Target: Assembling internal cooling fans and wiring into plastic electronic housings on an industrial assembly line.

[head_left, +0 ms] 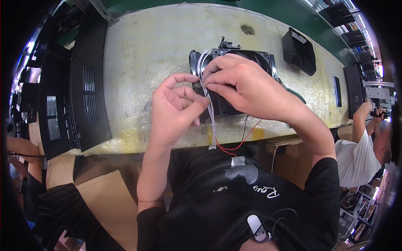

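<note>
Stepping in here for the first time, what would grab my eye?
First, the left hand and right hand, fingers at a white cable over a black housing, mid-picture. Next, a large black panel with slotted vents at the left end of the table, and an open black bin at its upper right.

Bench top: pale covering (142,42) with yellow staining; dark patch (247,29) toward the far side.
Bench, right: black open bin (288,50); slim dark slab (337,91) nearby.
Bench, left: black panel (90,111) with slotted vents.
Below bench: cardboard boxes (111,205), left and right.
Far right: co-worker (358,161), white top.
</note>
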`<state>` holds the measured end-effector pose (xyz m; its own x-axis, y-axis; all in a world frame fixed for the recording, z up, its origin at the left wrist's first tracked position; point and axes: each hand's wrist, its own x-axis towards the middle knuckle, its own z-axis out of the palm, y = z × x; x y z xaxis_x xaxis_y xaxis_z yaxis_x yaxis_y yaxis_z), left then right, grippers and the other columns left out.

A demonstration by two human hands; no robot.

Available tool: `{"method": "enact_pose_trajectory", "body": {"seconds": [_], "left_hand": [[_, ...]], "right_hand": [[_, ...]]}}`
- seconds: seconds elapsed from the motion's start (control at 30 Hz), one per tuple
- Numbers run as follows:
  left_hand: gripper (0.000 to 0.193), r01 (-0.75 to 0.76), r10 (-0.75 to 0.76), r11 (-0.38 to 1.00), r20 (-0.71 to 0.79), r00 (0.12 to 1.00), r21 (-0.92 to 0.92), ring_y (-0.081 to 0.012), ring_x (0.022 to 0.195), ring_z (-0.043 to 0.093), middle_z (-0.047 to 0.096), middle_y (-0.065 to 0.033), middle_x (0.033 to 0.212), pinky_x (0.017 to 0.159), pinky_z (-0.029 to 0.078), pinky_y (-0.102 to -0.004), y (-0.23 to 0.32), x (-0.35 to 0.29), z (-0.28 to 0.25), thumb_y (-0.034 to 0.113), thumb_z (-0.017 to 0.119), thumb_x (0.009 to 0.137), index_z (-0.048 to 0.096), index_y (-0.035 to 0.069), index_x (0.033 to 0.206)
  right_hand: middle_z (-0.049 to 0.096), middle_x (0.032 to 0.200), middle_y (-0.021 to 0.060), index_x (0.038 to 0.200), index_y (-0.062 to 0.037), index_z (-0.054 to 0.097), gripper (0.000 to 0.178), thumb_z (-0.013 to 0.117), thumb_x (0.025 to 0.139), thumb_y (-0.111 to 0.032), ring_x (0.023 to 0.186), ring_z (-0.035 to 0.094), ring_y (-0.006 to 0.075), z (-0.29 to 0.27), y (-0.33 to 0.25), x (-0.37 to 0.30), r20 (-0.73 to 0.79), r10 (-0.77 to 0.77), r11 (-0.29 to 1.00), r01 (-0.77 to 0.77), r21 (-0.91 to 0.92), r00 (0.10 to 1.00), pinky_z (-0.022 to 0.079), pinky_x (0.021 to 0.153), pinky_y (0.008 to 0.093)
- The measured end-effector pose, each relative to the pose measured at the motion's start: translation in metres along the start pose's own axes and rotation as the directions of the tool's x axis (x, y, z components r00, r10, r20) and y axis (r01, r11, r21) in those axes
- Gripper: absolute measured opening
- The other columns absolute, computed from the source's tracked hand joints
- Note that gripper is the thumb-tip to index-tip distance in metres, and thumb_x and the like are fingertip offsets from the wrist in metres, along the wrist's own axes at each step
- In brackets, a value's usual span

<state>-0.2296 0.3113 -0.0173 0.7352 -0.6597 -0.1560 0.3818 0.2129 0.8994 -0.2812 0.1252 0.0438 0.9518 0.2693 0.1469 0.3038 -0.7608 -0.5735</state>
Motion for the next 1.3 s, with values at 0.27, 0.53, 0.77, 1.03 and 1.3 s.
{"method": "enact_pose_trajectory", "body": {"seconds": [0.27, 0.53, 0.77, 1.03, 1.3], "left_hand": [[0.035, -0.068, 0.066, 0.993, 0.026, 0.997, 0.095, -0.0071, 0.059, 0.06, 0.067, -0.0084, 0.079, 0.047, 0.047, -0.0197, -0.001, -0.001, 0.0, -0.007, 0.071, 0.082, 0.059, -0.009, 0.114], [0.017, -0.296, 0.257, 0.908, 0.162, 0.953, 0.297, -0.0071, 0.071, 0.058, 0.064, -0.0061, 0.086, 0.059, 0.045, -0.0196, -0.014, 0.0, -0.016, -0.007, 0.074, 0.079, 0.074, -0.003, 0.096], [0.016, -0.377, 0.344, 0.845, 0.153, 0.926, 0.379, -0.0087, 0.076, 0.054, 0.057, -0.003, 0.09, 0.065, 0.043, -0.0211, -0.021, 0.014, -0.02, 0.003, 0.079, 0.076, 0.073, -0.002, 0.09], [0.024, -0.291, 0.276, 0.945, 0.113, 0.955, 0.152, -0.0123, 0.083, 0.055, 0.056, -0.0059, 0.09, 0.073, 0.045, -0.0233, -0.022, 0.017, -0.017, -0.005, 0.074, 0.077, 0.069, -0.008, 0.101], [0.023, -0.487, 0.505, 0.682, 0.131, 0.853, 0.546, -0.0137, 0.076, 0.056, 0.059, -0.0071, 0.082, 0.068, 0.044, -0.0224, -0.023, 0.006, -0.005, -0.011, 0.072, 0.076, 0.071, -0.006, 0.098]], "right_hand": [[0.067, 0.091, 0.0112, 0.087, -0.0001, 0.07, 0.011, 0.069, 0.079, -0.008, 0.088, 0.063, 0.0304, -0.007, 0.003, 0.0, -0.014, -0.011, 0.991, 0.013, 0.131, 1.0, 0.049, 0.081, 0.0366], [0.064, 0.088, 0.011, 0.083, 0.0002, 0.066, 0.012, 0.068, 0.082, -0.011, 0.089, 0.06, 0.0311, 0.001, 0.004, -0.009, -0.016, -0.04, 0.991, 0.041, 0.13, 0.999, 0.046, 0.084, 0.039], [0.062, 0.072, 0.015, 0.081, -0.0013, 0.065, 0.021, 0.065, 0.086, -0.021, 0.068, 0.061, 0.0282, 0.006, 0.001, -0.014, -0.049, 0.083, 0.925, -0.059, 0.375, 0.995, 0.046, 0.066, 0.0376], [0.065, 0.085, 0.0096, 0.09, -0.0045, 0.069, 0.014, 0.071, 0.082, -0.016, 0.084, 0.062, 0.0277, 0.017, 0.008, -0.043, -0.43, -0.125, 0.947, 0.237, 0.218, 0.894, 0.044, 0.084, 0.0347], [0.048, 0.137, 0.0153, 0.138, -0.0063, 0.048, 0.063, 0.07, 0.083, -0.026, 0.128, 0.043, 0.0334, 0.012, 0.077, -0.198, -0.575, 0.42, 0.726, -0.64, -0.251, 0.702, 0.028, 0.108, 0.0461]]}}
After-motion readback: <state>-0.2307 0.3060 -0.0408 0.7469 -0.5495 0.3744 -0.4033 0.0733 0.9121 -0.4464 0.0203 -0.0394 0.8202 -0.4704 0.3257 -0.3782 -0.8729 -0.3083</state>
